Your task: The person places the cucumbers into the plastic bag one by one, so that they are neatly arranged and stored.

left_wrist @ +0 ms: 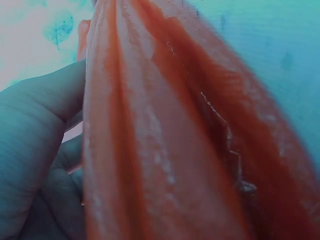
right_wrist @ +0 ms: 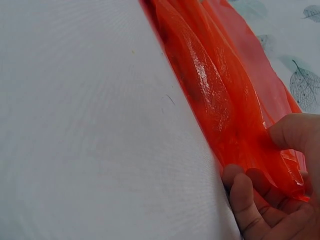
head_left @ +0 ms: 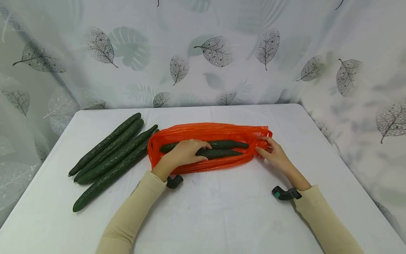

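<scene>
- From the head view, I see a white-covered table (head_left: 219,218) with an orange-red plastic bag (head_left: 203,129) lying lengthwise across it, its upper side gaping.
- Inside the bag lie two cucumbers, a far cucumber (head_left: 229,144) and a near cucumber (head_left: 220,153), side by side, both pointing toward the bag's right end.
- The left hand (head_left: 188,152) reaches in over the bag's near edge, thumb and fingers curled around the near cucumber.
- The right hand (head_left: 275,155) is at the bag's right end, pinching the crumpled plastic between thumb and fingers.
- Left of the bag, four loose cucumbers (head_left: 120,153) lie slanting side by side on the table, the nearest partly tucked behind the bag at its upper end.
- Both arms wear beige sleeves (head_left: 130,208), and a leaf-printed curtain (head_left: 190,24) hangs behind the table.
- In the left wrist view, folds of the bag fill the middle; the thumb and some fingers show at the left, and what they hold is hidden behind the plastic.
- In the right wrist view, the thumb presses on the gathered plastic from above, with bent fingers underneath, just beside the white tabletop.
</scene>
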`<state>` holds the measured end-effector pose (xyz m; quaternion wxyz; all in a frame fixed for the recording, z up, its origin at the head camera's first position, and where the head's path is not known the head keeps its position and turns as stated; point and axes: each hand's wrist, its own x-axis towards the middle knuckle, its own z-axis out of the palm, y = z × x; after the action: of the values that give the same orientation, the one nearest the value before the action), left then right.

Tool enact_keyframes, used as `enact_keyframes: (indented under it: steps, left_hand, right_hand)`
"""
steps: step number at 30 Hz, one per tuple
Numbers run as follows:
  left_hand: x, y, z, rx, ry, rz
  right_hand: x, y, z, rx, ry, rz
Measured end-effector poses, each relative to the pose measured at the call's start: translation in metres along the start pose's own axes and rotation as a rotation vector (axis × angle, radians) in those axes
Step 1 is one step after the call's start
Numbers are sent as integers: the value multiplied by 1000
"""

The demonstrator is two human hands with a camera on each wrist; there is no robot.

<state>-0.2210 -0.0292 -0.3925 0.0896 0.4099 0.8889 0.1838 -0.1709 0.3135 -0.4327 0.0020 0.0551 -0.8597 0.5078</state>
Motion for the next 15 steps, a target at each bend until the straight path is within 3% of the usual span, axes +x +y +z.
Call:
enact_keyframes:
  steps: [9,15]
  left_hand:
    - [-2,-7,-2,-57,-1,-10]
    - [-8,-8,-7,-58,32,3]
  right_hand:
    - [0,1,0,-14,-10,2]
    - [-1,-1,1,-24,-5,-5]
